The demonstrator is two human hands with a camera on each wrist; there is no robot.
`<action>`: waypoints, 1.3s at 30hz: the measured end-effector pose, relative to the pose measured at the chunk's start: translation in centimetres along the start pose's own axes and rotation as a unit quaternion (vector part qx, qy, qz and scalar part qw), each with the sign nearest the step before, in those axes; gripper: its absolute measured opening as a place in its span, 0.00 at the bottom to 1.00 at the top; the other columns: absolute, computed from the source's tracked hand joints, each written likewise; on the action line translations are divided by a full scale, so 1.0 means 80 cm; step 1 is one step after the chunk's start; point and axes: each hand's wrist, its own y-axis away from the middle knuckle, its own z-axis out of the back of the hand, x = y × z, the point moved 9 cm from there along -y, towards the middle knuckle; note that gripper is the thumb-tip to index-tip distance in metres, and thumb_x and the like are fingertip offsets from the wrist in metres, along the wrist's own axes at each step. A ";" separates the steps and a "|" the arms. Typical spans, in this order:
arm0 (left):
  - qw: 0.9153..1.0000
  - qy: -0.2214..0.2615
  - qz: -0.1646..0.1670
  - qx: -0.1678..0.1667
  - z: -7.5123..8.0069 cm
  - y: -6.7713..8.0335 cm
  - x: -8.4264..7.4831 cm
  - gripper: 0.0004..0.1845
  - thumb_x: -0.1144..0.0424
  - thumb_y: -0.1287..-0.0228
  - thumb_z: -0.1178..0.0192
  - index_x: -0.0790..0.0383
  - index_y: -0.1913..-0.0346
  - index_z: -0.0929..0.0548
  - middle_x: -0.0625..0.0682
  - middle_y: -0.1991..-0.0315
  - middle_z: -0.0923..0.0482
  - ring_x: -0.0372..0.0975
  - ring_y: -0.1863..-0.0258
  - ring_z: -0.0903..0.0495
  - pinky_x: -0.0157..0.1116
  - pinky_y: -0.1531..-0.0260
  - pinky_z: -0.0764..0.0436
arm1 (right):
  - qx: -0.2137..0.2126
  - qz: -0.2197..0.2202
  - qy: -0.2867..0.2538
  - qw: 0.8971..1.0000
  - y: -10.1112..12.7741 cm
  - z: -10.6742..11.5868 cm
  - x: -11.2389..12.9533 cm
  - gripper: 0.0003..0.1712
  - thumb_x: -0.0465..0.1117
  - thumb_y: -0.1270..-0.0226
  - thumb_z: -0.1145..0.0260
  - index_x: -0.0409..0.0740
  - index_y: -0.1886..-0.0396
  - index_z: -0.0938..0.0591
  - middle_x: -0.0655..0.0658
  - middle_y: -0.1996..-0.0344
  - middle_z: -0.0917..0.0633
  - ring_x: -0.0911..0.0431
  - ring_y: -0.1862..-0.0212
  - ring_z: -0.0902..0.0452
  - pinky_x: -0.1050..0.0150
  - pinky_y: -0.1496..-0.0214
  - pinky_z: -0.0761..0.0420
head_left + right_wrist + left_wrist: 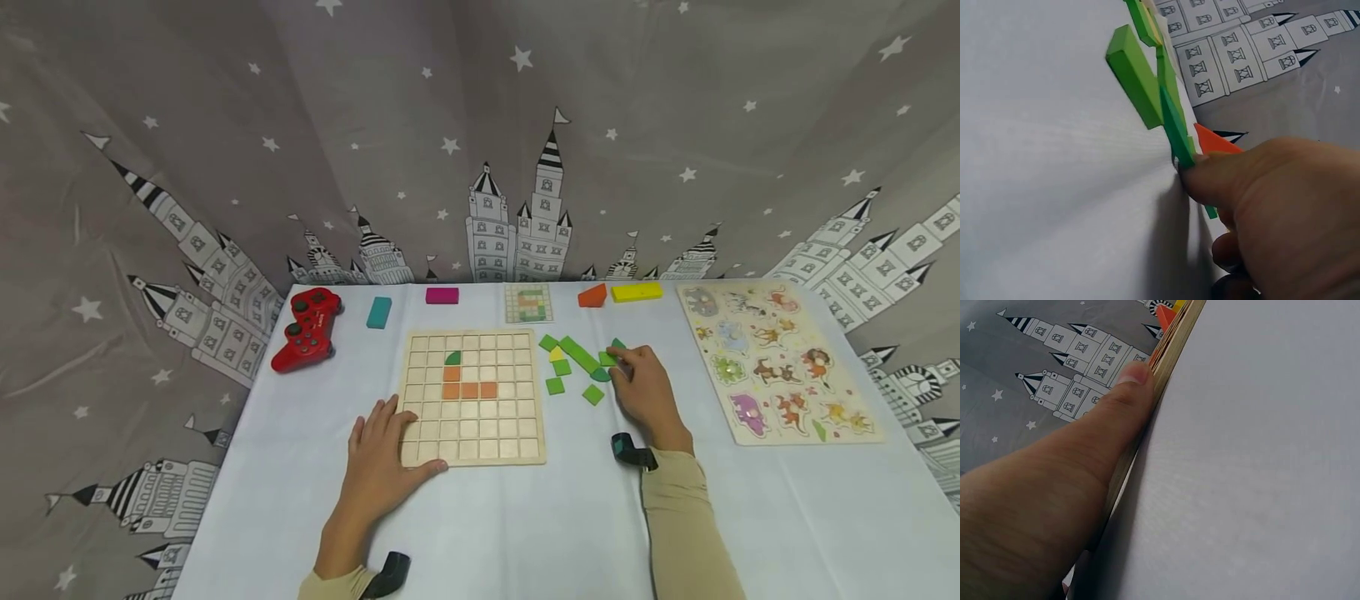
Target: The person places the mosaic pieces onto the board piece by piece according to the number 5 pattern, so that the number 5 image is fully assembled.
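Two hands are working well apart here. Left hand (382, 462) is lying flat on the wooden grid board's (471, 397) corner, fingers straight. Right hand (643, 388) is pinching a green piece (607, 358) among the loose green pieces (576, 353).

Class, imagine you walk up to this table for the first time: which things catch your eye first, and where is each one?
The wooden grid board lies mid-table with orange squares and one green piece set in it, and the left hand rests flat on its near left corner. Just right of it is a scatter of green pieces, where the right hand pinches one. A red game controller sits at the far left, and an animal puzzle board at the right.
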 end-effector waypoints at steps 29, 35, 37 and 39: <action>1.000 0.009 -0.007 0.001 0.002 0.001 -0.002 0.50 0.28 0.54 0.28 0.59 0.36 0.27 0.63 0.21 0.43 0.59 0.20 0.49 0.64 0.23 0.55 | 0.028 0.038 -0.001 0.999 -0.007 -0.017 0.086 0.22 0.48 0.28 0.33 0.41 0.42 0.18 0.40 0.53 0.21 0.49 0.58 0.29 0.56 0.55 0.26; 1.000 0.004 -0.004 0.001 0.005 0.001 -0.003 0.49 0.29 0.54 0.28 0.59 0.35 0.27 0.63 0.21 0.43 0.59 0.19 0.50 0.64 0.23 0.55 | 0.103 0.144 -0.019 0.984 -0.012 -0.079 0.191 0.20 0.49 0.28 0.33 0.45 0.42 0.17 0.43 0.53 0.20 0.51 0.55 0.24 0.53 0.49 0.20; 1.000 0.002 -0.008 0.002 0.006 0.001 -0.003 0.49 0.29 0.53 0.28 0.59 0.35 0.27 0.63 0.21 0.43 0.59 0.19 0.50 0.64 0.23 0.55 | 0.122 0.165 -0.014 0.979 -0.016 -0.099 0.212 0.19 0.50 0.27 0.34 0.46 0.43 0.17 0.44 0.53 0.20 0.51 0.54 0.23 0.53 0.47 0.19; 1.000 0.002 -0.009 0.005 0.006 0.003 -0.002 0.49 0.30 0.53 0.28 0.59 0.35 0.27 0.63 0.21 0.43 0.59 0.19 0.50 0.64 0.23 0.55 | 0.134 0.174 -0.001 0.976 -0.020 -0.118 0.223 0.19 0.51 0.26 0.35 0.47 0.43 0.16 0.46 0.53 0.20 0.53 0.54 0.23 0.55 0.47 0.20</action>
